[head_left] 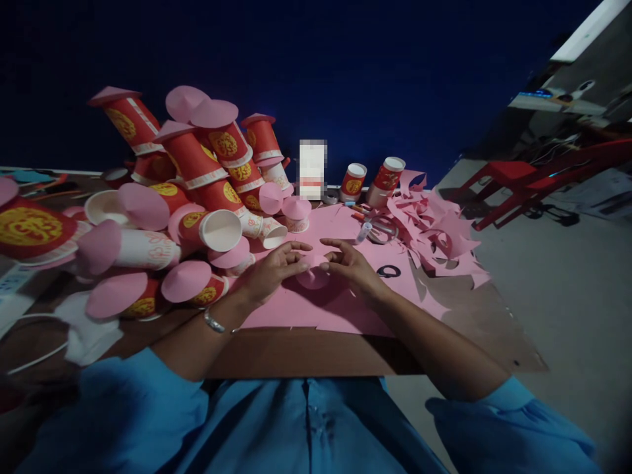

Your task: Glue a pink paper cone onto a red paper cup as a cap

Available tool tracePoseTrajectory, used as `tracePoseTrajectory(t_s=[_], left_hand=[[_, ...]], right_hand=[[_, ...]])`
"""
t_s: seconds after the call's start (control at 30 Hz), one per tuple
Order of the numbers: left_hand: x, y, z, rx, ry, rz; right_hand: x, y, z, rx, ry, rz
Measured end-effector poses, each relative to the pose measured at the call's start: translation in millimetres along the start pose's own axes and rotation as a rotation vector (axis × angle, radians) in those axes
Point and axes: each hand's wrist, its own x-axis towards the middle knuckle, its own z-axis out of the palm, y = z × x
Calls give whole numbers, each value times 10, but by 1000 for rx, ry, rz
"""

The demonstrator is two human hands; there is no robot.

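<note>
Between both hands is a small round piece of pink paper [315, 279], held over the pink sheets [281, 306] on the table. My left hand [276, 268] pinches its left edge between thumb and fingers. On the opposite edge, my right hand [354, 266] has thumb and fingers closed on the same paper. The paper looks slightly bent or cone-like. A black-handled pair of scissors [390, 270] lies right of my right hand. Just beyond the hands stands a paper cup with a pink cone top [297, 214].
Red and white paper cups with pink cone tops [192, 283] are piled at the left. Pink paper scraps [439, 224] heap at the right. Two red cups [353, 182] stand at the back, near a clear tape roll [382, 230]. A red stool [508, 181] is on the floor.
</note>
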Motion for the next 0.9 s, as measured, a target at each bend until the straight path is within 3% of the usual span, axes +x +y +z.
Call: tracePoseTrajectory(t_s=[0.27,0.9], left_hand=[[-18,-17,4,70,-54,-12],[15,-31,-12,53,-14,4]], right_hand=[[-18,14,33,-36,-81,40],[-28,43,30,41,107,-5]])
